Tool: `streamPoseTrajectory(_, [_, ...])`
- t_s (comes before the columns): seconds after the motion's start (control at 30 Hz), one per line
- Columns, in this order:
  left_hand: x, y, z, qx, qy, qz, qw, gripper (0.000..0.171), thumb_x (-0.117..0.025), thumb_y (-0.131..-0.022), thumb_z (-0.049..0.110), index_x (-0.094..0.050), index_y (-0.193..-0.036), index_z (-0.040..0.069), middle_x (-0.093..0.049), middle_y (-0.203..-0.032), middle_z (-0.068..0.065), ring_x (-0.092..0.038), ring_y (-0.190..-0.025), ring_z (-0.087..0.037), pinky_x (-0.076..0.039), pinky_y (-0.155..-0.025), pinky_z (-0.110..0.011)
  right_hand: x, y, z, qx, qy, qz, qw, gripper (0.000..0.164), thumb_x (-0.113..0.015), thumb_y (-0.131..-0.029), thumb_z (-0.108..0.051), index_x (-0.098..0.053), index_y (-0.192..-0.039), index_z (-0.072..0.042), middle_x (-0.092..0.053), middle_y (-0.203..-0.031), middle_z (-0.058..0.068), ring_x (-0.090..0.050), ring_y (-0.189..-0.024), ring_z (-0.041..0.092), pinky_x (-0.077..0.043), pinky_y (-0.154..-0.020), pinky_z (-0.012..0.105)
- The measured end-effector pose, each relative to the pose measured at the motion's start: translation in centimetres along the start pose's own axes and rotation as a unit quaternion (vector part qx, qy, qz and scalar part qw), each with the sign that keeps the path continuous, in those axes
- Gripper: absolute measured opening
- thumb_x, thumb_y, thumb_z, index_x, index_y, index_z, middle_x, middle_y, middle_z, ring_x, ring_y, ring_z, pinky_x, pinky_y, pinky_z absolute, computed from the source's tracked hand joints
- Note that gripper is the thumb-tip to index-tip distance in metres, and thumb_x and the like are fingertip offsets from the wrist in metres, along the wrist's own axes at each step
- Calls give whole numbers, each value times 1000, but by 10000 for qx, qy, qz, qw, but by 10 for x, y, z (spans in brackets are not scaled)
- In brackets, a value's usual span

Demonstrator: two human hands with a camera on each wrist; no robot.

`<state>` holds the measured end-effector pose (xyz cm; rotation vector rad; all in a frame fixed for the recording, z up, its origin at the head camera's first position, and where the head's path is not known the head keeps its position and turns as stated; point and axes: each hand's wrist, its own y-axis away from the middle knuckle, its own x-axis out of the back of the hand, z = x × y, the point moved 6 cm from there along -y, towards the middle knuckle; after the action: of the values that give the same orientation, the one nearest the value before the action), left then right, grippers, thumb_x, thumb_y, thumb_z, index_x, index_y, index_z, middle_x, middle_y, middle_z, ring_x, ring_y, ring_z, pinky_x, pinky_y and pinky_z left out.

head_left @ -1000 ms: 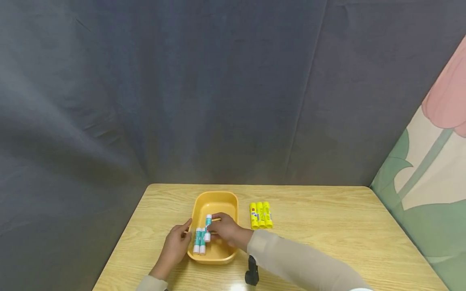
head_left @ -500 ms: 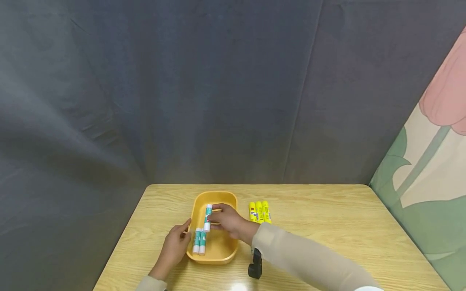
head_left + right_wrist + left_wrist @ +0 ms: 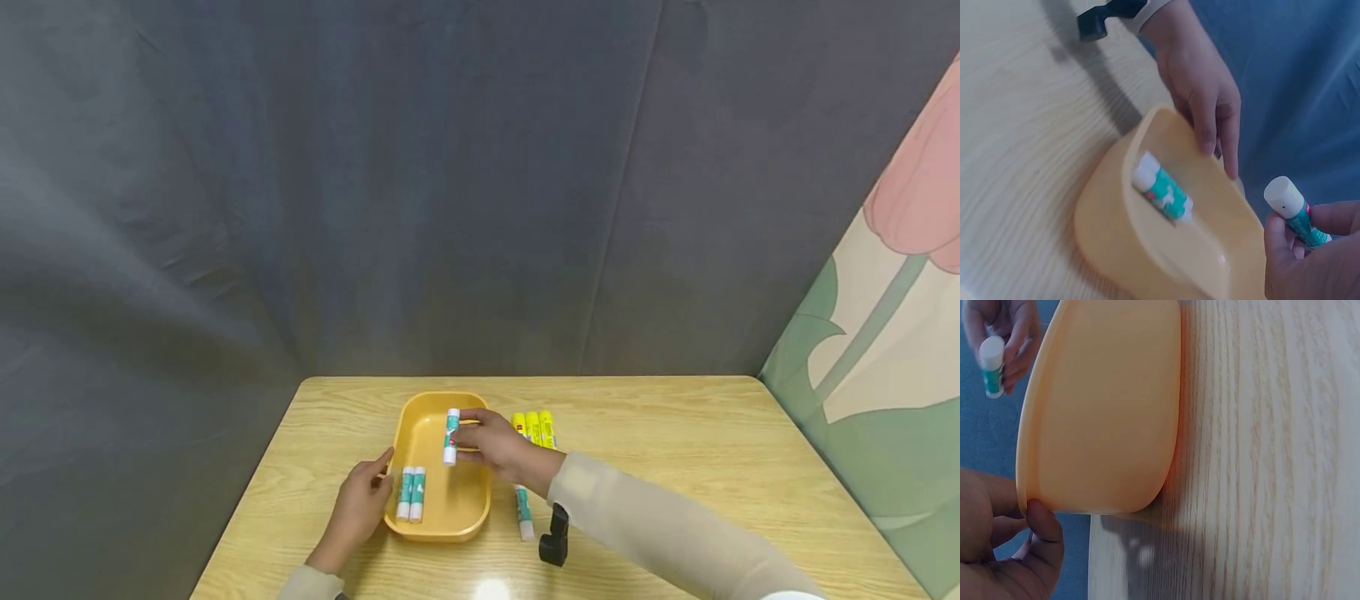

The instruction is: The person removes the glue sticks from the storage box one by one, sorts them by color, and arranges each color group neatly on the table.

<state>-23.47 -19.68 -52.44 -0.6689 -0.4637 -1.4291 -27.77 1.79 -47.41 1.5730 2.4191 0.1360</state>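
Observation:
A yellow-orange plastic tray sits on the table. My left hand pinches its left rim, the thumb on the outer wall in the left wrist view. Over the tray's right half, my right hand holds a white-and-teal glue stick between thumb and fingers. The same glue stick shows its white end in the right wrist view. Two more teal glue sticks lie side by side at the tray's lower left.
Three yellow glue sticks lie in a row right of the tray, partly behind the right forearm. Another teal glue stick lies on the wooden table near the black wrist camera mount. A dark curtain hangs behind.
My right hand has raised the glue stick and moved it away and to the right over the tray. The teal glue stick on the table has come into view. The left hand stays at the rim.

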Motion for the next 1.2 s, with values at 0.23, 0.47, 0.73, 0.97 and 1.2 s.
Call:
streamPoseTrajectory(0.23, [1,-1,0,168,-6,42,9998,46,-61,-95,5,-52,-140,5,-60,-109,-12,-60,-94,-22,-54,-73,-28,30,8,-2,-73,87,-56,9999,54,-56,-97,-6,-32,-143,7,-53,-121,22,-61,-103,26,-53,-89,36])
streamPoseTrajectory(0.47, [0,1,3,173,7,-26,9998,45,-60,-95,4,-52,-140,4,-59,-111,-14,-61,-95,-24,-54,-72,-28,62,18,5,-235,122,-83,9996,55,-57,-98,-9,-31,-144,7,-56,-118,19,-63,-101,24,-51,-91,35])
streamPoseTrajectory(0.73, [0,2,2,188,-74,-71,9998,46,-59,-96,6,-50,-141,4,-59,-111,-14,-60,-96,-23,-54,-75,-31,94,33,20,-578,313,-91,9978,58,-59,-96,-11,-30,-142,12,-55,-113,17,-61,-97,22,-51,-92,35])
streamPoseTrajectory(0.97, [0,1,1,261,-54,-45,9996,46,-59,-97,7,-50,-141,4,-60,-111,-13,-60,-97,-24,-54,-77,-33,108,44,34,-900,505,60,9946,57,-64,-93,-10,-35,-138,11,-58,-108,17,-63,-89,21,-54,-87,36])
streamPoseTrajectory(1.2, [0,2,2,248,4,-37,9997,46,-58,-97,7,-50,-141,4,-59,-114,-16,-60,-98,-25,-55,-74,-31,112,55,48,-982,631,71,9931,57,-64,-93,-10,-36,-137,12,-60,-103,15,-62,-85,19,-55,-83,34])
